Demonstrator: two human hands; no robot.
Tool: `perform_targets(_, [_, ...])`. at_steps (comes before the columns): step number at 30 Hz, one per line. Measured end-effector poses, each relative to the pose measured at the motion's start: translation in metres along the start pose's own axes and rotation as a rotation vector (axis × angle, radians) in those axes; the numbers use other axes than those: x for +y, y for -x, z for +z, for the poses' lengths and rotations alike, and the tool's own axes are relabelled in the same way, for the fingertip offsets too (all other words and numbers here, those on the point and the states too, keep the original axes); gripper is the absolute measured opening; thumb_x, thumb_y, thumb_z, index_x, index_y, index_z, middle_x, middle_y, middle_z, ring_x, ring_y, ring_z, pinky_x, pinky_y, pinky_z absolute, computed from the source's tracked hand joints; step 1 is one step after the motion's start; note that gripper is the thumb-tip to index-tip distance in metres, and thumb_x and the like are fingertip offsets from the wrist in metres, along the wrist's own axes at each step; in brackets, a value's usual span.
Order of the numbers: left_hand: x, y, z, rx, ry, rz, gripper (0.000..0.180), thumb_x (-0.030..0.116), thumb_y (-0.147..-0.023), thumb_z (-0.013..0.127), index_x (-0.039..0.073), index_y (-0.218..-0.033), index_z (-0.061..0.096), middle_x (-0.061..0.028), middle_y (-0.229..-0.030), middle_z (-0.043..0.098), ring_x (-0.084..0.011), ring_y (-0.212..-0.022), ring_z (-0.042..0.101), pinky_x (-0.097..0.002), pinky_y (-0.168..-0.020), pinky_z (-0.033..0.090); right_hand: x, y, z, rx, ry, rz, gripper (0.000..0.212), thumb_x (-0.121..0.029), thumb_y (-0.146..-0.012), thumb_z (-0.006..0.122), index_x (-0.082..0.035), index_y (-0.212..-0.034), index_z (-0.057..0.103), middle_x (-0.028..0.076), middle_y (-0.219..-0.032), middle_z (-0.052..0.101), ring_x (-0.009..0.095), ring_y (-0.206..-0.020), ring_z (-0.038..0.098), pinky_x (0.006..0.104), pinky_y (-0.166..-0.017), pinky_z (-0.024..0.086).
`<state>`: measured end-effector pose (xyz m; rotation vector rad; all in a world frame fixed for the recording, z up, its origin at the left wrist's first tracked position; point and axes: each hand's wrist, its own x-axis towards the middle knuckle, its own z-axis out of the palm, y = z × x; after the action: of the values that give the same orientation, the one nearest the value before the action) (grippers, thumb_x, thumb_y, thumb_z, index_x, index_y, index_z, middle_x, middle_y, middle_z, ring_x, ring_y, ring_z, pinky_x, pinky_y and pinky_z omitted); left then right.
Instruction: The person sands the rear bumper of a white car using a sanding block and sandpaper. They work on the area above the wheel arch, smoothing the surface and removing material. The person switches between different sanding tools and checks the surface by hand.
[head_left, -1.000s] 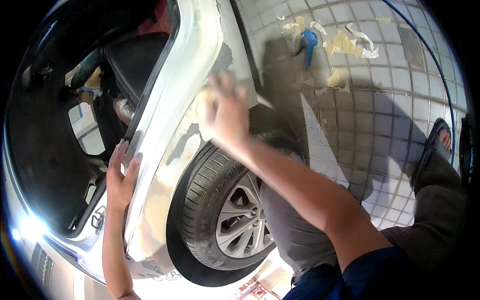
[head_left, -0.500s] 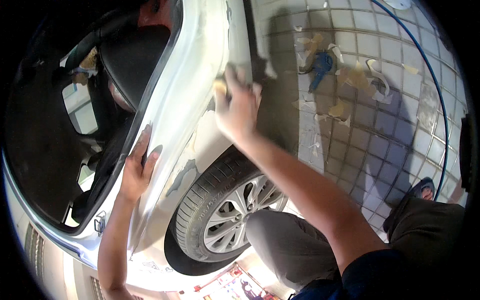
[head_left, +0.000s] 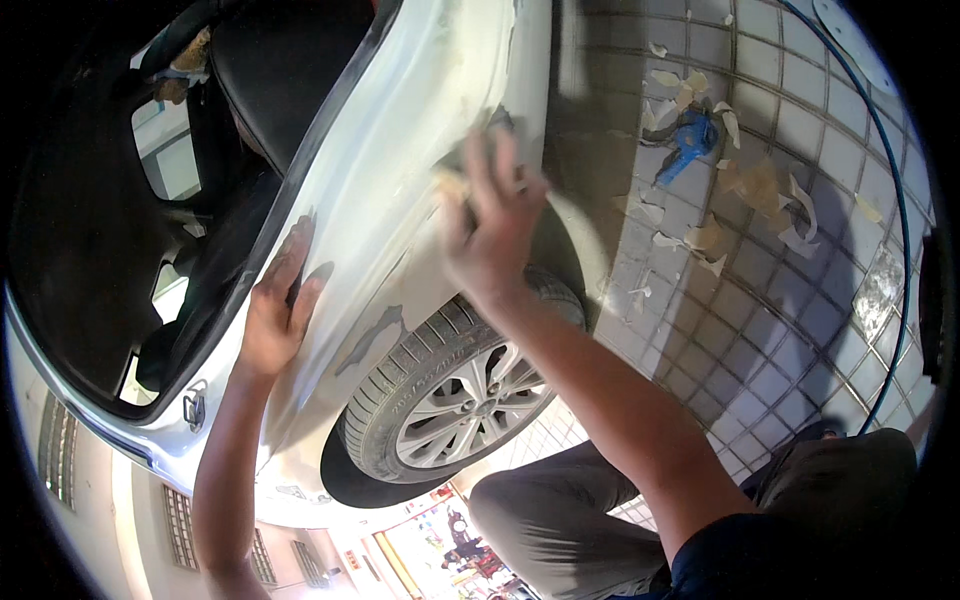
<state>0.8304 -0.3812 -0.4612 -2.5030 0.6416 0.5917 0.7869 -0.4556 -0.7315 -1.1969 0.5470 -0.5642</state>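
Note:
The white car's rear side panel fills the middle, with dull, patchy areas and a bare grey patch above the wheel arch. My right hand, blurred by motion, presses a small tan piece of what looks like sandpaper against the panel above the wheel. Its fingers partly cover the piece. Flat on the body beside the door opening rests my left hand, fingers stretched out, thumb apart, holding nothing.
Below my right hand is the tyre with its silver rim. On the tiled floor lie a blue tool and torn paper scraps. A blue hose curves along the right. My bent knee is near the wheel.
My right hand has shifted slightly right and down in the picture, still against the panel. My left hand stays flat on the body. The whole view has turned a little.

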Motion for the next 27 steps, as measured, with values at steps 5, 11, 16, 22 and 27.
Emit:
perform_targets(5, [0.000, 0.001, -0.003, 0.078, 0.039, 0.009, 0.050, 0.025, -0.110, 0.048, -0.004, -0.151, 0.049, -0.0244, -0.153, 0.052, -0.0365, -0.146, 0.047, -0.0418, -0.123, 0.032, -0.071, 0.062, 0.002, -0.161, 0.017, 0.117, 0.058, -0.021, -0.093, 0.064, -0.012, -0.149, 0.053, 0.020, -0.154, 0.045, 0.038, -0.114, 0.052, 0.0493, -0.099, 0.039])
perform_targets(11, [-0.022, 0.020, 0.000, 0.104, 0.177, -0.184, 0.055, 0.033, -0.115, 0.032, -0.008, -0.144, 0.054, -0.0240, -0.147, 0.059, -0.0339, -0.139, 0.054, -0.0413, -0.120, 0.036, -0.079, 0.132, 0.011, -0.336, -0.183, -0.206, 0.056, -0.031, -0.092, 0.069, -0.024, -0.146, 0.058, 0.016, -0.158, 0.045, 0.038, -0.127, 0.049, 0.0522, -0.102, 0.038])
perform_targets(16, [0.018, 0.056, -0.014, 0.043, 0.329, -0.194, 0.058, 0.037, -0.114, 0.035, -0.006, -0.147, 0.052, -0.0214, -0.148, 0.058, -0.0309, -0.142, 0.052, -0.0412, -0.119, 0.037, -0.021, 0.030, 0.011, 0.103, 0.097, 0.093, 0.056, -0.025, -0.100, 0.058, -0.001, -0.150, 0.050, 0.027, -0.155, 0.044, 0.037, -0.116, 0.050, 0.0468, -0.103, 0.036])
perform_targets(22, [0.024, 0.195, -0.030, -0.068, -0.280, -0.046, 0.049, 0.023, -0.112, 0.036, -0.011, -0.145, 0.049, -0.0309, -0.146, 0.056, -0.0486, -0.137, 0.053, -0.0548, -0.116, 0.040, -0.081, 0.120, 0.020, -0.093, -0.014, -0.040, 0.053, -0.033, -0.100, 0.055, -0.006, -0.146, 0.059, 0.025, -0.158, 0.044, 0.033, -0.118, 0.045, 0.0476, -0.100, 0.032])
perform_targets(27, [-0.074, 0.321, 0.005, 0.217, -0.611, 0.135, 0.049, 0.017, -0.106, 0.032, -0.008, -0.143, 0.051, -0.0340, -0.142, 0.056, -0.0589, -0.128, 0.056, -0.0676, -0.104, 0.047, -0.094, 0.150, 0.013, -0.290, -0.010, -0.421, 0.042, -0.041, -0.097, 0.064, -0.034, -0.138, 0.068, 0.015, -0.157, 0.050, 0.026, -0.115, 0.052, 0.0442, -0.098, 0.036])
